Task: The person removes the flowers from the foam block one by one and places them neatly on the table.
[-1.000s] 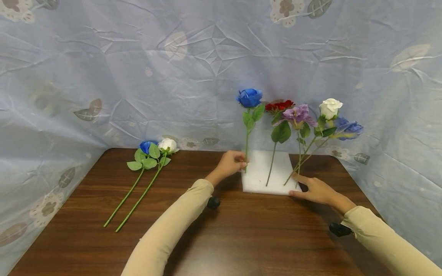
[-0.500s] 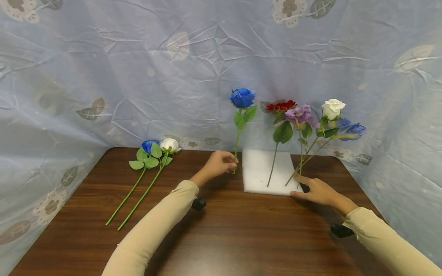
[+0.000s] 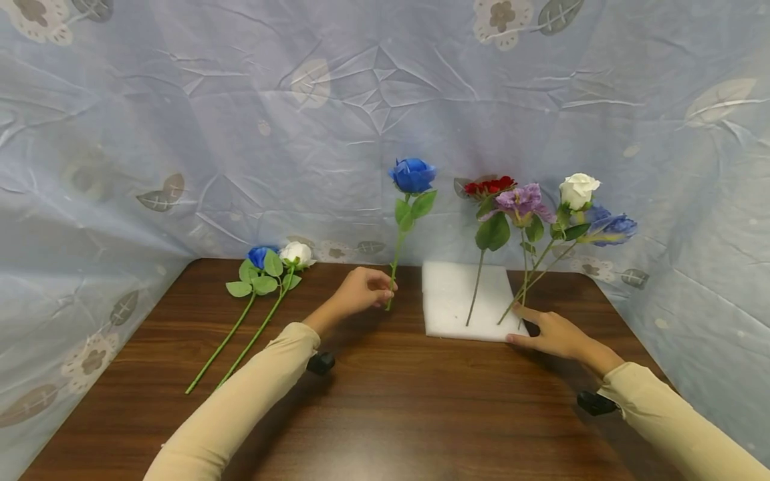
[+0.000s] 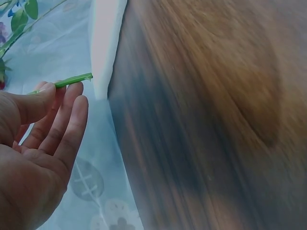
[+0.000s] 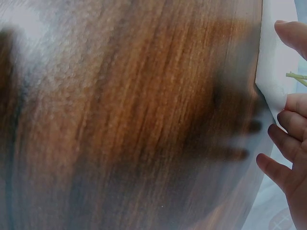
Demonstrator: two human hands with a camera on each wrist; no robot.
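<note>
My left hand (image 3: 359, 291) pinches the green stem of an upright blue rose (image 3: 412, 176), left of a white foam block (image 3: 444, 304) and apart from it. In the left wrist view, the cut end of the stem (image 4: 74, 80) sticks out past the thumb and fingers. Beside the block's front right corner rests my right hand (image 3: 556, 334), its thumb and fingers spread and touching the foam. A red flower (image 3: 490, 187), a purple flower (image 3: 522, 202), a white rose (image 3: 579, 191) and a blue-violet flower (image 3: 609, 227) stand in the block, several stems leaning right.
On the left of the wooden table (image 3: 373, 407) lie another blue rose (image 3: 261, 256) and a white rose (image 3: 296, 254), side by side with stems towards me. A patterned cloth (image 3: 361, 120) hangs behind the table and at both sides.
My left hand has moved left with the blue rose, from over the foam block's left edge to beside it. The right hand stays at the block.
</note>
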